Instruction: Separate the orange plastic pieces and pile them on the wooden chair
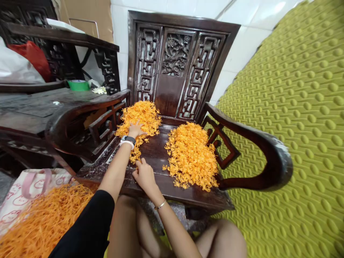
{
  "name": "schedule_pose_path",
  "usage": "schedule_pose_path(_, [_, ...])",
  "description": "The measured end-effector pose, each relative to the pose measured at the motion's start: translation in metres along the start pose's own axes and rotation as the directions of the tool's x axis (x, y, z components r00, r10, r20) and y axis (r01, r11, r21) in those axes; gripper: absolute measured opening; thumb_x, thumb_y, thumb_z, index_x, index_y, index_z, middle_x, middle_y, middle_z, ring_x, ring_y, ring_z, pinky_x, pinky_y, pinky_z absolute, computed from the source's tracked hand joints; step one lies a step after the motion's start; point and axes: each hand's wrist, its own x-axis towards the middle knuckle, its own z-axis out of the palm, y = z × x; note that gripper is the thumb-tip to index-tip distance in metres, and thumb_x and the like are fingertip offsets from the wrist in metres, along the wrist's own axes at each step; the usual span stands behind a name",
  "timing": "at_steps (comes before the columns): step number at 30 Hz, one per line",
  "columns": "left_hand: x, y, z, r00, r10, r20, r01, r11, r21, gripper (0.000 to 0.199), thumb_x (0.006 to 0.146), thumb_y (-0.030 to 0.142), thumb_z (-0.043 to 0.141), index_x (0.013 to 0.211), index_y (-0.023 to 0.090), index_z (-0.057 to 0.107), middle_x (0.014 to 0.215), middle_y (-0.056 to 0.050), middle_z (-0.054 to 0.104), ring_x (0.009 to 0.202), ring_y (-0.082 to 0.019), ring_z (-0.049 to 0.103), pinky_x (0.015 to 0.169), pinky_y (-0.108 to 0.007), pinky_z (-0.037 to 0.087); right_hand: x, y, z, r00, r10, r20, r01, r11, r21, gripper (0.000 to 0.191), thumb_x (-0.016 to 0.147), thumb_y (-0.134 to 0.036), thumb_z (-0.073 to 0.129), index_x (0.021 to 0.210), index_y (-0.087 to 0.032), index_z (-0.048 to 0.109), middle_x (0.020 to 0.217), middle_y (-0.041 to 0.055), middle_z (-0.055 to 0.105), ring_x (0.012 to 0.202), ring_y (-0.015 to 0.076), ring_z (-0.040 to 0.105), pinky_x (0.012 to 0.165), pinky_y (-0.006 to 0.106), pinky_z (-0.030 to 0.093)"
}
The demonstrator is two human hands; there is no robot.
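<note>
My left hand (137,129), with a watch and a beaded bracelet at the wrist, lies spread over the left pile of small orange plastic flower-like pieces (142,111). Its fingers are apart and rest on top of the pile. Below it, my right hand (145,175) is at the lower tip of the same pile, above the dark wooden chair seat (156,154). Its fingers are curled in, and what they may hold is hidden. A second pile of orange pieces (192,154) covers the right side of the seat.
A carved backrest (172,68) and curved armrests enclose the seat. At lower left, a patterned cloth bag (34,186) stands by a heap of stringy orange pieces (51,218). Green tape (78,85) lies on the left bench. Yellow-green bumpy padding (292,107) fills the right.
</note>
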Motion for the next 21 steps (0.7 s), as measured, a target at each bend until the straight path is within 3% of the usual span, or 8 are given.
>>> schedule_pose_path(6, [0.016,0.003,-0.005,0.998,-0.067,0.009,0.067,0.997,-0.047,0.040,0.090,0.034,0.059,0.126,0.017,0.052,0.134,-0.011,0.050,0.119,-0.028,0.052,0.098,-0.052,0.044,-0.017,0.007,-0.007,1.000,-0.025,-0.010,0.025,1.000,0.015,0.025,0.078,-0.011,0.046,0.097,-0.020,0.059,0.102,0.0064,0.057,0.077,0.0193,0.061,0.061,0.027,0.042])
schedule_pose_path(14, [0.023,-0.001,-0.015,0.981,-0.186,0.062,0.192,0.973,-0.126,0.037,0.090,0.034,0.059,0.122,0.017,0.055,0.126,-0.010,0.056,0.111,-0.026,0.057,0.092,-0.047,0.050,-0.040,0.021,-0.009,0.982,-0.185,-0.026,0.186,0.979,0.085,0.011,0.081,-0.014,0.046,0.084,-0.021,0.055,0.092,0.0005,0.057,0.072,0.0131,0.056,0.061,0.023,0.036])
schedule_pose_path(21, [0.025,-0.010,-0.018,0.952,-0.298,0.065,0.305,0.929,-0.207,0.033,0.090,0.033,0.059,0.119,0.016,0.056,0.120,-0.010,0.059,0.105,-0.024,0.060,0.087,-0.044,0.052,-0.064,0.016,-0.008,0.984,-0.162,-0.077,0.170,0.979,0.109,0.011,0.077,-0.011,0.046,0.076,-0.020,0.052,0.084,0.0007,0.055,0.064,0.0111,0.052,0.056,0.023,0.031])
